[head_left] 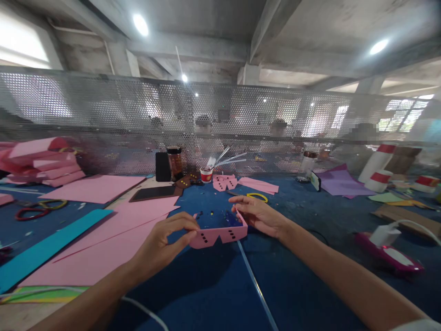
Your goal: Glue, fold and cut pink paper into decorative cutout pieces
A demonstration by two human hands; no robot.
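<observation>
A pair of pink paper glasses (229, 235) with black marks and a V-shaped nose notch is held upright just above the blue table. My left hand (172, 236) pinches its left end between thumb and fingers. At the other end, the fingers of my right hand (260, 215) close around the folded-back side piece; part of that grip is hidden. Beneath the glasses, a clear thin stick (257, 280) runs toward me across the table. Behind them lies a second pink paper glasses shape (225, 182), near yellow-handled scissors (258, 197).
Pink sheets (99, 243) and a blue strip (55, 246) cover the left side. A paper cup (206, 175) with sticks stands at the back, near a dark-lidded jar (175, 163). A magenta device (389, 255) with a white plug lies right. A perforated metal screen (220, 105) closes the back.
</observation>
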